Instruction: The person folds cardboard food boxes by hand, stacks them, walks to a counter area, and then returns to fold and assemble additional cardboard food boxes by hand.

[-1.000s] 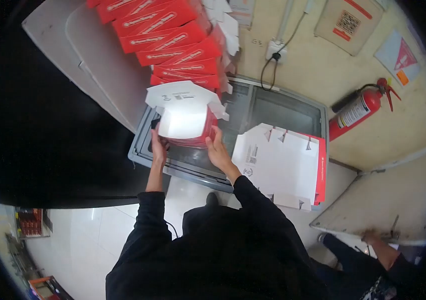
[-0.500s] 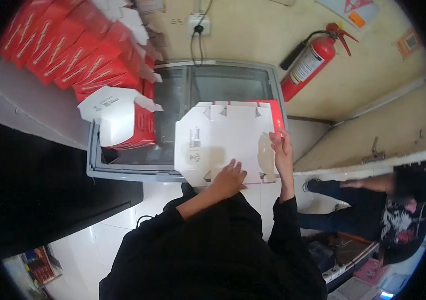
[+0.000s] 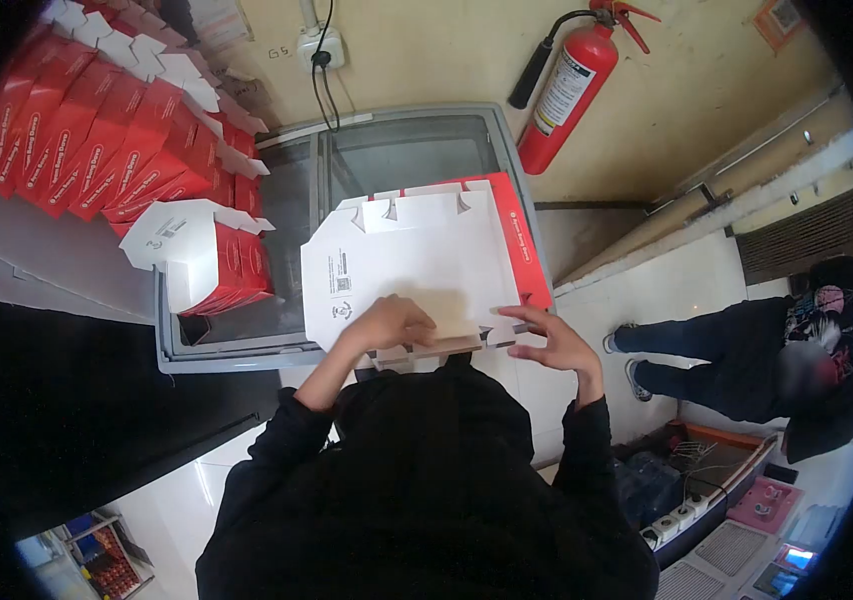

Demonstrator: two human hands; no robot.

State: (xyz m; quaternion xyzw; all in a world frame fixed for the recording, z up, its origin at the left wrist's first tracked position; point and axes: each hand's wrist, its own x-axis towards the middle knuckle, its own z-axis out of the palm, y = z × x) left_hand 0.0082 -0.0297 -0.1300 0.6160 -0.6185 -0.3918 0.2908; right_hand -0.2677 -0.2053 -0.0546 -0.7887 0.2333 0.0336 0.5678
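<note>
A flat cardboard box blank (image 3: 417,255), white inside with red printed outside, lies over the front right part of the glass-topped chest. Bent over its near edge, my left hand (image 3: 387,325) presses its fingers together against a raised flap; its thumb is hidden. My right hand (image 3: 557,345) is at the blank's near right corner, thumb and fingers apart around the corner tabs. To the left, a stack of folded red-and-white boxes (image 3: 242,265) sits on the chest with the white inside facing me.
More red boxes (image 3: 97,130) are piled at the back left. The chest (image 3: 292,205) has a grey rim and sliding glass. A fire extinguisher (image 3: 572,90) hangs on the wall near a plugged socket (image 3: 322,52). Another person (image 3: 717,345) stands at the right.
My right hand has moved from the blank's right edge down to its near corner. My left hand has shifted left along the near edge, where a flap now stands raised. The view has turned rightward.
</note>
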